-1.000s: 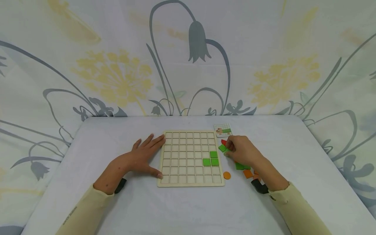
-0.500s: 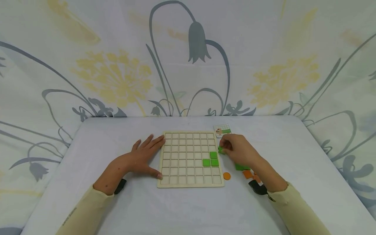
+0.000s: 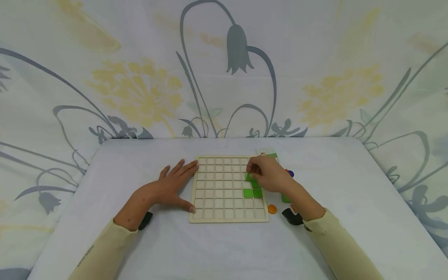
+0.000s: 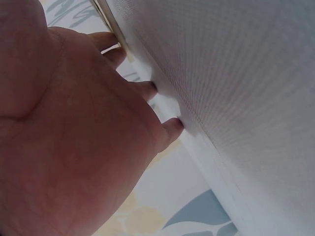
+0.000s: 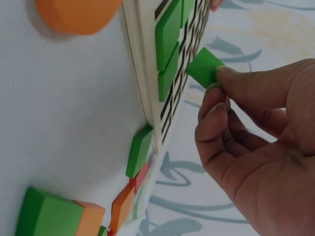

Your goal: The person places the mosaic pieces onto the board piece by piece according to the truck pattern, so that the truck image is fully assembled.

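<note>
- Pinching a thin green square tile near one corner: right hand, thumb against fingertips.
- Tile is over the right part of the pale wooden grid board, just beyond the seated green squares; cannot tell if it touches the board.
- Tile looks turned cornerwise; best twist it square to the cell walls before letting go.
- Lower it level, fingers off neighbouring pieces, then press flat with one fingertip.
- Left hand is spread along the left rim, a good brace; light pressure should do.
- Mind the flat orange disc beside the board when pulling back.
</note>
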`<action>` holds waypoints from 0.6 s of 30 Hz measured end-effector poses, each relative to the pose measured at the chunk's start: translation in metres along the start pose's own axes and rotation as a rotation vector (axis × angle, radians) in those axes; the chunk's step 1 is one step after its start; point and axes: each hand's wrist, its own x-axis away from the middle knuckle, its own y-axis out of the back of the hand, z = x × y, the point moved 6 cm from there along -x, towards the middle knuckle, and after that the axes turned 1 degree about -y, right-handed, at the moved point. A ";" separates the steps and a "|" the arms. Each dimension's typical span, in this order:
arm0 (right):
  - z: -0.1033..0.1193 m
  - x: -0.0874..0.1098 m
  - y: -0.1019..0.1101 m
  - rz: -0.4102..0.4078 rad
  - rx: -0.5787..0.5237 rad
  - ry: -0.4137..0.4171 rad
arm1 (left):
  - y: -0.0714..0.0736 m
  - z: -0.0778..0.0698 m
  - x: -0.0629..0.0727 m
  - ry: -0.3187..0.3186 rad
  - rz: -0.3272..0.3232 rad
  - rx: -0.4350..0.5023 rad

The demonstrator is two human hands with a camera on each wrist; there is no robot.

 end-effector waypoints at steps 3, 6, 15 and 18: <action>0.001 -0.001 -0.004 0.020 -0.011 0.027 | -0.001 -0.001 -0.001 0.004 0.003 0.000; 0.001 -0.001 -0.008 0.044 -0.004 0.056 | -0.003 0.000 -0.002 0.011 0.006 -0.001; 0.000 0.000 -0.012 0.069 0.060 0.041 | -0.004 0.001 -0.003 0.010 0.001 -0.019; 0.001 0.001 -0.012 0.074 0.072 0.052 | -0.004 0.002 -0.003 0.011 0.003 -0.026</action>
